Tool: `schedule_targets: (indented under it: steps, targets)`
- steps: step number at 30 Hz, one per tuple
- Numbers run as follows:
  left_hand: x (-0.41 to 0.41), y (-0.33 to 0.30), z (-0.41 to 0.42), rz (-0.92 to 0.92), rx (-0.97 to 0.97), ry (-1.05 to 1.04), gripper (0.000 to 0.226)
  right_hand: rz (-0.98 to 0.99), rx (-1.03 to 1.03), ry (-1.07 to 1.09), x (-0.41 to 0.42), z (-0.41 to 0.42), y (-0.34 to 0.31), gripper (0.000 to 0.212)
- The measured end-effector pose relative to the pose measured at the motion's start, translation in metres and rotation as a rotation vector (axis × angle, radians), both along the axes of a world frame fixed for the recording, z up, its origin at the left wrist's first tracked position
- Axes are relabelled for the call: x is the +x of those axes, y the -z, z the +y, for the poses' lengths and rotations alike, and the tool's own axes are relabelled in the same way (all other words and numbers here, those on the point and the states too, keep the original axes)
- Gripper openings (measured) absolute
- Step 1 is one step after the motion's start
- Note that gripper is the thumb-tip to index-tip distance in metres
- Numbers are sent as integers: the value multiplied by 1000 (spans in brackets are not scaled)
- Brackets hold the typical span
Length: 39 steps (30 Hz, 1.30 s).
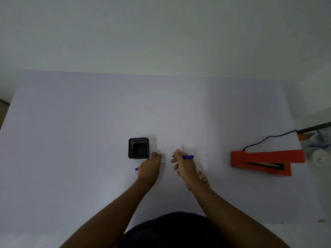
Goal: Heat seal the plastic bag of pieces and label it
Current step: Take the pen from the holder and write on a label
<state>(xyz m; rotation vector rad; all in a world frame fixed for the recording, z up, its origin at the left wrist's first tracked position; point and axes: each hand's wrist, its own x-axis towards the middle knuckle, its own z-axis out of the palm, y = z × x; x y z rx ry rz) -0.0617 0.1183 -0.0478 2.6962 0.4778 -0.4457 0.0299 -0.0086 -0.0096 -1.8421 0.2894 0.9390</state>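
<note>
Both hands work the thin, limp, slippery bag (180,154): left hand (149,167) presses it flat, right hand (184,166) grips a blue pen (184,156), so hold its edge.

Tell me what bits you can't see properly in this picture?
- Plastic bag: head view, nearly invisible; washed out against the white table.
- Pieces: mostly hidden by the right hand and wrist.
- Small blue thing: mostly covered by the left hand.
- Clutter beyond the orange heat sealer: blurred, cut off by the right edge.
</note>
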Motion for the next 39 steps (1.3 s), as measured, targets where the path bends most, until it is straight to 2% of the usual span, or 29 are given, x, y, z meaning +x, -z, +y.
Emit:
schedule_targets:
  steps: [6, 9, 17, 20, 23, 29, 39]
  targets:
    - [9, -4, 1, 99, 57, 46, 26, -173, -59, -135, -8, 7, 4, 31]
    - [10, -6, 2, 118, 64, 51, 25, -247, -74, -177, -10, 12, 8, 38]
    - [9, -9, 0, 110, 25, 29, 9, -242, -81, -136, -14, 27, 15, 50]
    - [0, -4, -5, 98, 10, 62, 13, -340, -136, -300, -18, 28, 23, 42]
    - [-11, 2, -13, 80, 42, 91, 17, -341, -165, -432, -26, 26, 35, 28]
    - [-19, -1, -19, 72, 138, 171, 27, -282, -118, -433, -33, 18, 47, 24]
    - [-26, -2, -21, 71, 131, 196, 35, -312, -77, -395, -36, 14, 56, 24]
